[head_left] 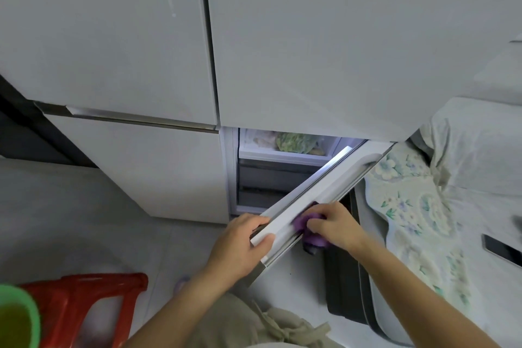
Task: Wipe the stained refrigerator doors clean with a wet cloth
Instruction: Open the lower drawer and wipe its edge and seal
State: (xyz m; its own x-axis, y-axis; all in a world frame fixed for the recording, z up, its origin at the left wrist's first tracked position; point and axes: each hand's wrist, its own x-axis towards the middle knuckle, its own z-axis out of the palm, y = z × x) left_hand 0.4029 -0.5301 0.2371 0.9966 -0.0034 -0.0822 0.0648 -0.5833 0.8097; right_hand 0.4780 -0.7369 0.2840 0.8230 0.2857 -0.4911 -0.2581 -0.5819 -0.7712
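Note:
The white refrigerator (310, 37) fills the upper view, its two upper doors closed. The lower right door (319, 195) is swung open toward me. My left hand (240, 246) grips that door's near edge, thumb on top. My right hand (336, 224) presses a bunched purple cloth (306, 223) against the door's top edge, just right of my left hand. Part of the cloth hangs down behind the door.
Inside the open compartment are drawers and a bag of green food (296, 143). A red plastic stool (84, 308) and a green-rimmed container (17, 319) stand at the lower left. A floral-covered bed (418, 220) with a dark phone (502, 250) is at the right.

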